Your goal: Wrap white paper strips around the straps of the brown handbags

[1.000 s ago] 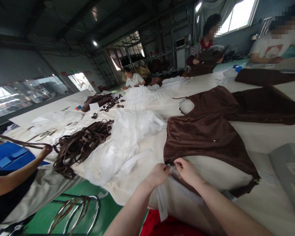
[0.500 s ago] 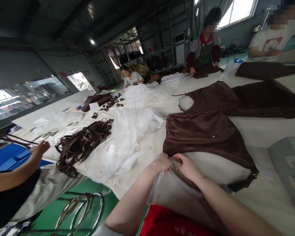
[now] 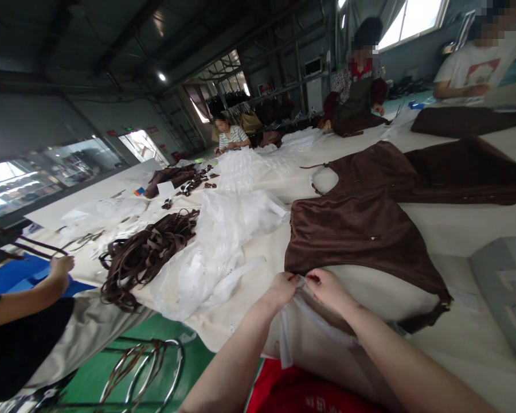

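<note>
A dark brown bag [image 3: 348, 235] with a zipped pocket lies on the table, its strap curving round toward my forearm. At its near left corner my left hand [image 3: 285, 287] and my right hand [image 3: 327, 289] are close together, fingers pinched. Between them runs a translucent white strip [image 3: 286, 338], which looks like thin plastic or tissue wrapping; it hangs down on the left and continues along the strap under my right hand. Both hands grip this strip. The strap's near part is partly hidden by my right forearm.
Crumpled clear plastic bags [image 3: 223, 246] and a heap of brown straps [image 3: 148, 252] lie left. More brown bags [image 3: 468, 172] lie beyond. A grey machine [image 3: 505, 298] stands right. Co-workers surround the table; one hand [image 3: 61, 272] at left holds straps. Metal rings [image 3: 146, 373] stand below.
My hands have drawn slightly apart, and the bunched wrapping between them is now stretched, with an end hanging below my left hand. At left, the co-worker's hand has shifted down and left.
</note>
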`<state>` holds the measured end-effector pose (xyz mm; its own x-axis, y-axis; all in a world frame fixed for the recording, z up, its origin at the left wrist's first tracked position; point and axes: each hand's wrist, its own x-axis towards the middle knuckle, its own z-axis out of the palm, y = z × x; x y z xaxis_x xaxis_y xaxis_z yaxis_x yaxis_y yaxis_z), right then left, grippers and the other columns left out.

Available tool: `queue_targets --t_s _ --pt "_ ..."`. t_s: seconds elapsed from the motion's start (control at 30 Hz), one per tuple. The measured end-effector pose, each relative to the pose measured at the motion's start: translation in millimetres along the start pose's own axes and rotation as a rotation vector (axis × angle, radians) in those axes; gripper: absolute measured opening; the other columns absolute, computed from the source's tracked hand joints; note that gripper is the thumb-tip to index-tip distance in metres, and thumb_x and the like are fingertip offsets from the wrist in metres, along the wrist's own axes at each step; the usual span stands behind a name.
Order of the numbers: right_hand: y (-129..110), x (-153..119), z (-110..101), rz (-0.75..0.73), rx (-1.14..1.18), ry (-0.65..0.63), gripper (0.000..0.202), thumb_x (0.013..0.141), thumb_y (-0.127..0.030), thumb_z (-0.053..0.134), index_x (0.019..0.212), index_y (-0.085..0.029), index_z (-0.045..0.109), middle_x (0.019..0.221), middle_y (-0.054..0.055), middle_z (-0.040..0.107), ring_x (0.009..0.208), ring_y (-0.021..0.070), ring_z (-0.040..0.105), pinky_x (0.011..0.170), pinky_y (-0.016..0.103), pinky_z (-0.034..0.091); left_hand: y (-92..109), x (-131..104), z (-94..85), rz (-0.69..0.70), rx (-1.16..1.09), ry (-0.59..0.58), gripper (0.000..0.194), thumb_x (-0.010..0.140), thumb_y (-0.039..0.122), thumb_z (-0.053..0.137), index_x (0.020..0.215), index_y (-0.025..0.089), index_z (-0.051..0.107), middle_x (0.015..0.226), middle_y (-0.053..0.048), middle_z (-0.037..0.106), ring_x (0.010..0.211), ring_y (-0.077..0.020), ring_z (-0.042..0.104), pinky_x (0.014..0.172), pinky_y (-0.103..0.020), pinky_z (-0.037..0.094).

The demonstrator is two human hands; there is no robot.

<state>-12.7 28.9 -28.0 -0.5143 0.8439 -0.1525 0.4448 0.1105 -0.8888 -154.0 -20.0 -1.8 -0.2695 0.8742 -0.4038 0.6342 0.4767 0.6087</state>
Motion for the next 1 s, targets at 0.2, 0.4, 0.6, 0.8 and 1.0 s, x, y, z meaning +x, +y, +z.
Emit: queue_targets --t_s 0.2,0.4,0.6,0.8,1.0 --pt "-1 2 1 -0.023 -0.041 -0.06 0.02 0.082 -0.024 0.049 0.067 -0.018 0.062 0.057 0.0 0.063 0.042 0.0111 0.054 0.048 0.023 0.036 -4 1 -1.8 0.101 0.032 -0.007 0.034 0.086 0.032 0.041 0.076 0.012 0.067 0.063 -0.003 0.06 0.057 -0.0123 0.049 0.056 -0.023 0.035" --pt "-2 7 2 -0.001 -0.023 -0.048 0.021 0.083 -0.023 0.048 0.067 -0.018 0.061 0.052 -0.001 0.06 0.04 0.0101 0.05 0.047 0.022 0.036 -2 -4 -9.6 0.258 0.181 -0.09 0.036 0.088 0.032 0.037 0.083 0.015 0.068 0.082 -0.005 0.068 0.075 -0.0166 0.059 0.07 -0.025 0.04" --pt "-20 -9 -14 -0.012 0.035 -0.016 0.022 0.086 -0.032 0.046 0.082 -0.017 0.062 0.066 0.001 0.065 0.043 0.0104 0.053 0.046 0.022 0.039 2 -5 -7.4 0.177 0.262 -0.028 0.037 0.09 0.029 0.033 0.079 0.014 0.066 0.077 -0.007 0.067 0.07 -0.017 0.058 0.064 -0.026 0.039" --pt "-36 -98 -118 -0.182 -0.057 0.478 0.026 0.084 -0.041 0.052 0.097 -0.021 0.064 0.078 0.002 0.067 0.065 0.0145 0.061 0.058 0.023 0.046 3 -10 -7.3 0.146 0.285 -0.007 0.036 0.09 0.029 0.033 0.08 0.013 0.063 0.078 -0.01 0.067 0.071 -0.0189 0.059 0.066 -0.028 0.039" --pt "38 -194 -214 0.116 -0.652 1.204 0.037 0.082 -0.048 0.049 0.092 -0.018 0.067 0.095 0.011 0.067 0.078 0.0227 0.061 0.062 0.03 0.046 -14 7 -12.0 0.259 0.218 -0.056 0.039 0.087 0.036 0.028 0.086 0.017 0.062 0.092 -0.011 0.07 0.088 -0.0241 0.063 0.081 -0.032 0.043"
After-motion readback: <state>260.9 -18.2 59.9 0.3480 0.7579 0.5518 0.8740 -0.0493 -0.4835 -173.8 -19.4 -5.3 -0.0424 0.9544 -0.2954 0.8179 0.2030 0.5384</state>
